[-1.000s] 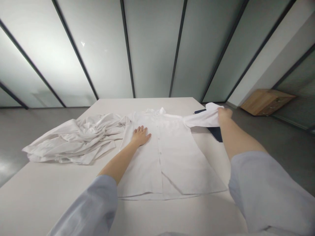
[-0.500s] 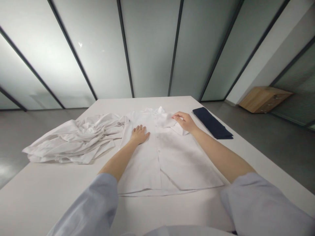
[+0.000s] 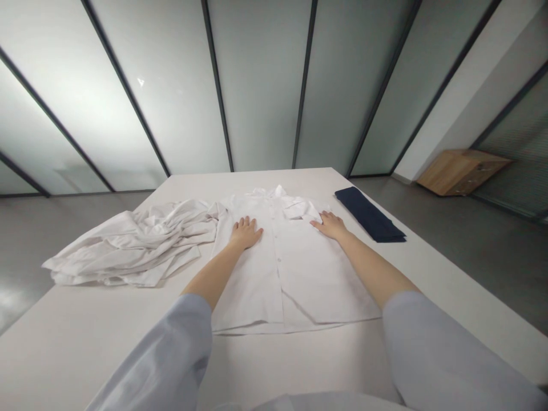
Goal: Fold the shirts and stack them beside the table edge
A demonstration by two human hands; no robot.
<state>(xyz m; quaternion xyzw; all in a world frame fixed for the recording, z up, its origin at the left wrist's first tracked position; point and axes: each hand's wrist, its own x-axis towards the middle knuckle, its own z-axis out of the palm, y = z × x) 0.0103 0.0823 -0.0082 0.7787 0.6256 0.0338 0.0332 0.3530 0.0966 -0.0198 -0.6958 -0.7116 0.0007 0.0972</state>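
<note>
We see a white button-up shirt [image 3: 257, 288] lying flat on the table [image 3: 107, 348], front side up, right before us, with its collar [image 3: 274, 192] at the far end and its bottom edge near us. Our left hand [image 3: 246, 233] lies on its front, left of the buttons, with the palm down and the fingers spread wide; it holds nothing. We think it presses there so the cloth won't slide. Our right hand [image 3: 330, 225] rests near the shirt's right edge, also palm down, with the thumb out to the side. It seems to pinch nothing, and it sits just below a sleeve [image 3: 299, 206] that is bent in over the chest, maybe to make the cloth lie smooth there. A dark blue folded cloth [image 3: 368, 214] lies to the right, apart from the shirt, perhaps put there to be out of the way. On the left is a crumpled white cloth pile [image 3: 132, 245]; its edge meets the shirt, and white on white makes it hard to tell where one stops. So we can't make out the other sleeve. Our palms hide the cloth under them, and our own shirt sleeves [image 3: 171, 342] are cut off at the bottom.
</note>
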